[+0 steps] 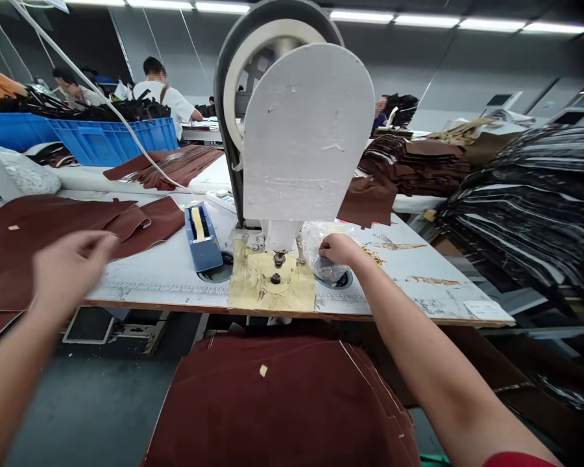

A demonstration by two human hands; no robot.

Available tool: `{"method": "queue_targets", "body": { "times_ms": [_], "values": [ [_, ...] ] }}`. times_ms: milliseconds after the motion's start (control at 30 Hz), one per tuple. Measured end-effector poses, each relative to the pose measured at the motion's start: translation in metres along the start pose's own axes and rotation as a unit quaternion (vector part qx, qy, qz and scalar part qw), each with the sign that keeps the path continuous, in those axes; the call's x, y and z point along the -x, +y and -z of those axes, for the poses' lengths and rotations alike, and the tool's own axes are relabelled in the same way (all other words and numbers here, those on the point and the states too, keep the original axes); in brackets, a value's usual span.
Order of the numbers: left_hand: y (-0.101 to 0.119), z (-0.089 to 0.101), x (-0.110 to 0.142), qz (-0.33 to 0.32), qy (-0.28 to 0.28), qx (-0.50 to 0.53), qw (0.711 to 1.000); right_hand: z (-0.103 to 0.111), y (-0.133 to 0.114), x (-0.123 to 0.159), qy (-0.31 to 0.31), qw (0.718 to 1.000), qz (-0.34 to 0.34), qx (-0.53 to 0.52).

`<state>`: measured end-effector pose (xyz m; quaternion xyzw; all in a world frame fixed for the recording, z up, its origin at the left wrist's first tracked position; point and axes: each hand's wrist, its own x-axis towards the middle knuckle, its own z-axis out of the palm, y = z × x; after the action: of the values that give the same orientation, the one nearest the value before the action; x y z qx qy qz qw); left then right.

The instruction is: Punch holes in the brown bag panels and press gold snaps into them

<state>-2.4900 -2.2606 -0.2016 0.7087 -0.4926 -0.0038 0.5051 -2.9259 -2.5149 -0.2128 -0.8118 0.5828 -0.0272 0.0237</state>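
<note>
Right hand (341,249) at a clear crumpled plastic bag (313,246); blurred left hand (71,267) near flat brown fabric (63,217), left — cannot tell whether either's fingers grip.

No text legible: ruler marks (160,287) on table (287,309), white label (484,309) too small.

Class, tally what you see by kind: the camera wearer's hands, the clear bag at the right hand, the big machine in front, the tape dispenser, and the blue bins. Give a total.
Hands: 2 (left hand, right hand)
Clear bag: 1
Machine: 1
Tape dispenser: 1
Blue bins: 2
Total: 7
</note>
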Motion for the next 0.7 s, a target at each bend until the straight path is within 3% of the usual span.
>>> {"method": "queue_targets", "body": {
  "times_ms": [100, 167, 233, 300, 367, 433, 500, 567, 700],
  "values": [
    [-0.007, -0.047, 0.039, -0.05, -0.011, -0.082, 0.995, 0.011, -0.007, 0.016, 0.077, 0.996, -0.032, 0.008],
    [-0.007, -0.084, 0.069, -0.075, -0.028, -0.068, 0.995, 0.018, -0.019, 0.035, 0.152, 0.987, -0.04, -0.003],
    [-0.006, -0.114, 0.089, -0.09, -0.016, -0.085, 0.992, 0.019, -0.038, 0.06, 0.23, 0.968, -0.008, -0.103],
    [-0.005, -0.13, 0.096, -0.108, 0.015, -0.14, 0.984, 0.01, -0.063, 0.084, 0.244, 0.923, 0.034, -0.295],
    [-0.007, -0.136, 0.095, -0.126, 0.039, -0.18, 0.975, -0.006, -0.09, 0.1, 0.177, 0.85, 0.04, -0.495],
    [-0.01, -0.135, 0.092, -0.142, 0.052, -0.187, 0.971, -0.024, -0.114, 0.106, 0.109, 0.751, 0.006, -0.651],
    [-0.014, -0.132, 0.091, -0.162, 0.055, -0.186, 0.968, -0.038, -0.131, 0.105, 0.086, 0.639, -0.033, -0.763],
    [-0.017, -0.13, 0.093, -0.175, 0.054, -0.185, 0.966, -0.042, -0.139, 0.105, 0.067, 0.547, -0.064, -0.832],
    [-0.019, -0.133, 0.094, -0.187, 0.071, -0.189, 0.961, -0.029, -0.142, 0.116, -0.007, 0.428, -0.123, -0.895]
  ]
}}
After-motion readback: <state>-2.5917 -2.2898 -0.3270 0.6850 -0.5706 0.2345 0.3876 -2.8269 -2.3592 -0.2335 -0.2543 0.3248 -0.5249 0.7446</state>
